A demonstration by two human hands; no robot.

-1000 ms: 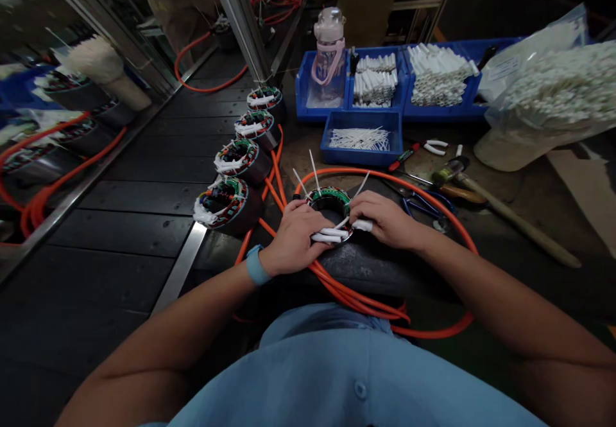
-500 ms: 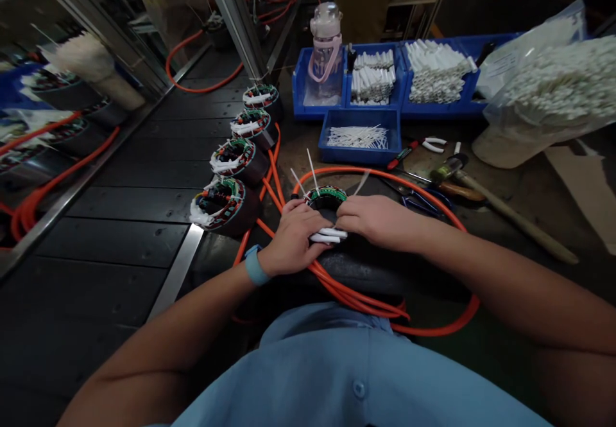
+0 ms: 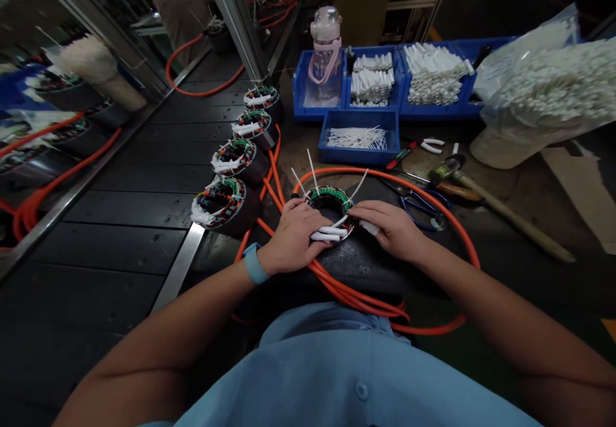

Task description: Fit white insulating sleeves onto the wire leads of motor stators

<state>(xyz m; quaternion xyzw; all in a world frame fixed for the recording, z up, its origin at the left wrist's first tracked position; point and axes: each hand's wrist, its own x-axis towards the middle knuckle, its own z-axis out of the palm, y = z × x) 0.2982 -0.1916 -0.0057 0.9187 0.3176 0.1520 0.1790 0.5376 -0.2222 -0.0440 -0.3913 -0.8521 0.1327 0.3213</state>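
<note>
A ring-shaped motor stator (image 3: 332,194) with green, red and white windings lies on the dark bench in front of me. My left hand (image 3: 294,234) is closed on its left side, the thumb by white sleeved leads (image 3: 329,233) across the near rim. My right hand (image 3: 392,226) pinches at the right rim; a white sleeve (image 3: 369,226) shows under its curled fingers, and its far end is hidden. Thin white cable ties (image 3: 312,169) stick up from the windings, two at the left and another (image 3: 360,183) at the right.
An orange hose (image 3: 462,228) loops around the stator. Several finished-looking stators (image 3: 226,205) stand in a row at left. Behind are a blue tray of cable ties (image 3: 359,138), blue bins of white sleeves (image 3: 433,74) and a bottle (image 3: 326,48). Pliers (image 3: 423,212) and a hammer (image 3: 510,212) lie right.
My right hand has moved right and slightly back from the near rim, uncovering the stator's right side and the right cable tie. My left hand stays in place.
</note>
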